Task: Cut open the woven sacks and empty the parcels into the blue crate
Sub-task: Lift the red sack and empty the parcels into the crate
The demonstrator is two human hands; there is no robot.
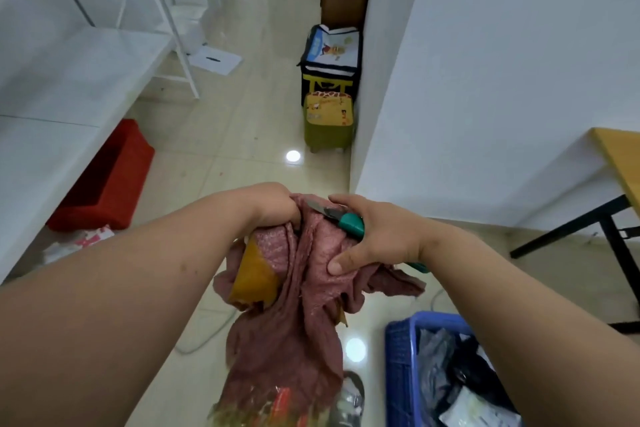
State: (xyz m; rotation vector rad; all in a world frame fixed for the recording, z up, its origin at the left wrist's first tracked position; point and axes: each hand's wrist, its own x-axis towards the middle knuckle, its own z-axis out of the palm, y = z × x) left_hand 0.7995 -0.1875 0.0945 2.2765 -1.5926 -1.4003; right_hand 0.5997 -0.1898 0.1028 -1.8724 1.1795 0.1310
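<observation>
Mid-task, judging by the layout: the blue crate (401, 367) at lower right already holds several parcels (450, 371) in grey, black and white bags, so some emptying looks done. The reddish woven sack (294, 315) hangs in the air between both hands, left of the crate and not over it. Left hand (273, 204) is clenched round the bunched top of the sack. Right hand (377, 236) grasps a green-handled utility knife (341, 218), blade out toward the sack's neck, thumb pressing the fabric. A patch of yellow-brown tape (254, 276) shows on the sack. Packets show at the sack's bottom, so the tipping is probably left to do. No readable writing; the cartoon prints on the insulated bag (330, 55) and green stool (329, 121) are too blurred.
</observation>
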